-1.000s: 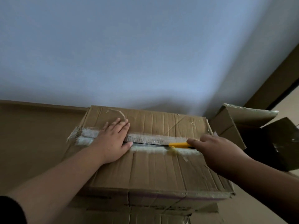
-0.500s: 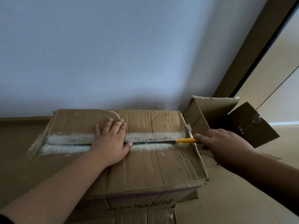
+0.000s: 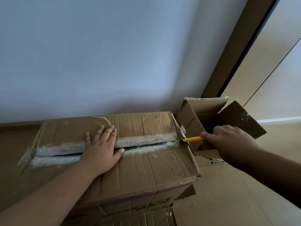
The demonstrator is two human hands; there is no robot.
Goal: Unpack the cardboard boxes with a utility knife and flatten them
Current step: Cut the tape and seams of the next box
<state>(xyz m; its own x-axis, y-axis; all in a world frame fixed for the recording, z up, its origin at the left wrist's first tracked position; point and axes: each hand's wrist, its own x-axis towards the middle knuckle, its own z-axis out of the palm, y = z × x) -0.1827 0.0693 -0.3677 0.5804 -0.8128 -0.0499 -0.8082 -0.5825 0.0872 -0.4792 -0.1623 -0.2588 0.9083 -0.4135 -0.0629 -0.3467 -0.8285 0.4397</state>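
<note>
"Where's the knife now?"

"Right at the end of the seam. The right hand is curled round the yellow utility knife, whose tip sits at the box's right edge, where the taped seam runs out. From that hand the seam stretches away toward nine o'clock, dipping slightly toward eight."

"And the other hand?"

"The left hand lies flat, fingers straight, pressing the top of the closed cardboard box about midway along the seam, thumb resting on the slit. It's nearer the uncut-looking left half; the knife hand is well off at its three o'clock."

"So the cut's finished?"

"On the right half the flaps look parted, I'd say. Under and beyond the left hand I can't tell. The seam's long axis runs left to right, so any further stroke would follow that line."

"What's behind the knife?"

"An opened box, flaps up, at one o'clock from the closed one, near the wall."
</note>
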